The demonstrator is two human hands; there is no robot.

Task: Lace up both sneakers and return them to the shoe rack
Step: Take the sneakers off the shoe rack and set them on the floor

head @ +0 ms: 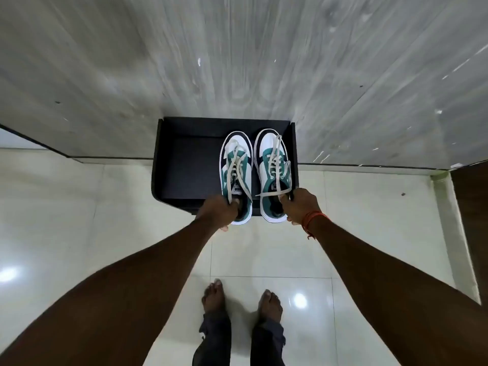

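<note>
Two white, green and black sneakers with cream laces are held side by side over the right part of a black shoe rack [184, 165]. My left hand [217, 211] grips the heel opening of the left sneaker [235, 165]. My right hand [302, 204] grips the heel opening of the right sneaker [273, 165]. Toes point toward the wall. The laces are threaded and their loose ends trail across the tongues. Both heels overhang the rack's front edge. Whether the soles touch the shelf I cannot tell.
The rack stands against a grey wood-grain wall [237, 62]. Glossy pale floor tiles [105, 207] spread below. My bare feet [240, 299] stand just in front of the rack. A dark brown panel [472, 207] is at the far right.
</note>
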